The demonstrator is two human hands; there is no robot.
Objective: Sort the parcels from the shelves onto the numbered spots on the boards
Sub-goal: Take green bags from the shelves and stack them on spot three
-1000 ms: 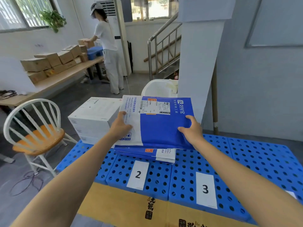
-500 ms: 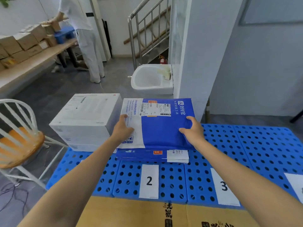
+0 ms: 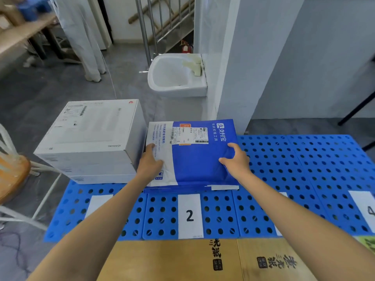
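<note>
A blue and white parcel [image 3: 194, 159] with a shipping label lies flat on top of another blue parcel [image 3: 223, 187], of which only the front edge shows. Both sit behind the paper label "2" [image 3: 189, 216] on the blue perforated board [image 3: 304, 169]. My left hand [image 3: 150, 165] grips the top parcel's white left edge, thumb on top. My right hand [image 3: 235, 161] grips its blue right edge. A large white box [image 3: 91, 138] stands on the board's left end, touching the parcels' left side.
Label "4" [image 3: 365, 207] lies at the right; my arms partly hide the labels for spots 1 and 3. A brown cardboard box [image 3: 172, 260] is at the near edge. A chair [image 3: 12, 175] stands left, a white sink [image 3: 174, 76] behind, and a person [image 3: 85, 37] at the far left.
The blue parcel has come down from mid-air onto the parcel lying at spot 2. My head has tilted down and closer. Both hands still hold it.
</note>
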